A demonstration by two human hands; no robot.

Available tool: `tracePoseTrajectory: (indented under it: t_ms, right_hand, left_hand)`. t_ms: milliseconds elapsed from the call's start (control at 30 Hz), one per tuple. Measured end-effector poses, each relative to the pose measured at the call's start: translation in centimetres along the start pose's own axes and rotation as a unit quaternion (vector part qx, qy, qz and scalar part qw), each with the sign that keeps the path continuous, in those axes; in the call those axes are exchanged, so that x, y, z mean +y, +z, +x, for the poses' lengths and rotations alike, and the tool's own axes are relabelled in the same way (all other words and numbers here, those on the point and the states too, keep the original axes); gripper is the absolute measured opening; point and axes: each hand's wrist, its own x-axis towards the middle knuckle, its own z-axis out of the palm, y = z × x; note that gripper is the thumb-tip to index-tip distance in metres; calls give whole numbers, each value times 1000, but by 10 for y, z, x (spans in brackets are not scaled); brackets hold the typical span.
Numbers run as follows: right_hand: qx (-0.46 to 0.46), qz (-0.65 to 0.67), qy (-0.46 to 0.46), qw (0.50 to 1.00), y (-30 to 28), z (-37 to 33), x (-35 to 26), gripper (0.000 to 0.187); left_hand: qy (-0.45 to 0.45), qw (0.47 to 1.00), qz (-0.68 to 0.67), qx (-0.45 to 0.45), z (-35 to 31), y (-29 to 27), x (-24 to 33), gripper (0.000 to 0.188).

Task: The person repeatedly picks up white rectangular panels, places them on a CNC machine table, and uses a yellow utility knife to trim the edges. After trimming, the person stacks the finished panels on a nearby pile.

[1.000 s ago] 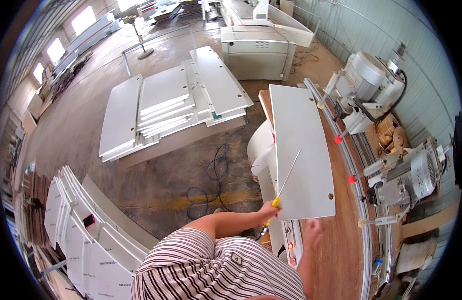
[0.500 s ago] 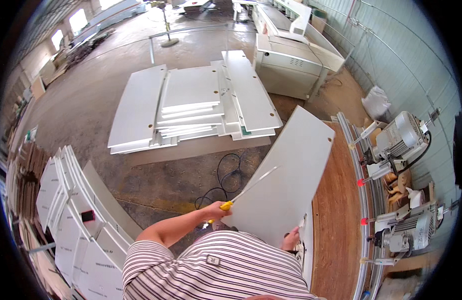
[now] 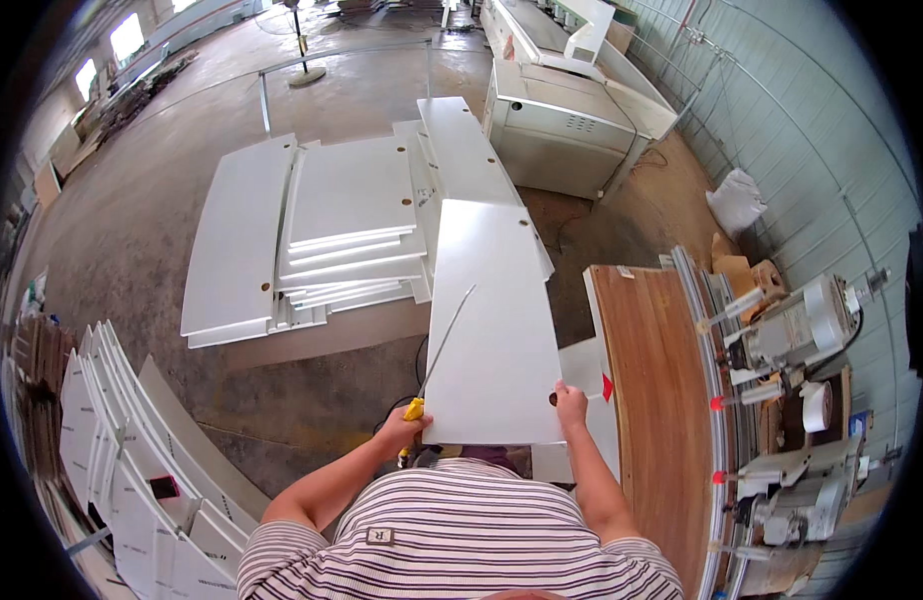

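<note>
A white panel (image 3: 494, 320) with a hole near its far right corner extends in front of me. At its left near corner, my left hand (image 3: 402, 430) is closed around a yellow air blow gun (image 3: 414, 408) and touches the panel's edge. The gun's long thin metal nozzle slants over the panel. On the opposite side my right hand (image 3: 572, 406) is closed on the panel's right edge near a dark round hole. Below that hand lies another white panel (image 3: 594, 390), partly hidden.
Stacked white panels (image 3: 347, 190) lie ahead on the floor. A brown wooden work surface (image 3: 657, 400) runs along my right, beside motors (image 3: 797, 325) with red-tipped rods. More panels (image 3: 122, 470) lean at the left, with a phone (image 3: 165, 487) on them. A large machine (image 3: 562, 125) stands beyond.
The white panel has swung left, away from the wooden surface, exposing another panel beneath. My right hand has moved up onto its edge. My left hand still holds the blow gun, its nozzle now steeper.
</note>
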Motion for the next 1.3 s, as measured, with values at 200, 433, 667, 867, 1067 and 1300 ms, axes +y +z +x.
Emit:
tracePoseTrajectory:
  t_ms: [200,433,667,867,1067,1300]
  right_hand:
    - [-51,-66,-86,993,31,157,-62,48]
    - [-65,-105,-147,981,14,327,-185,50]
    - [-139,-138,-250,948,53,373,-204,45]
    - [-267,-36,-156,950,62,259,-81,38]
    - [-352,-253,-188,881,29,108,58,39]
    - [-204,-120,-26,971,31,-72,110,44]
  left_hand:
    - [43,997,-27,60,100,-1,65,16]
    - [94,989,11,114,237,13,174,22]
    - [154,924,216,275,327,-26,152,32]
    - [89,904,369,197,247,-4,119,28]
    - [53,915,371,149,157,1,82,27]
    - [120,828,536,-114,60,65,125,28]
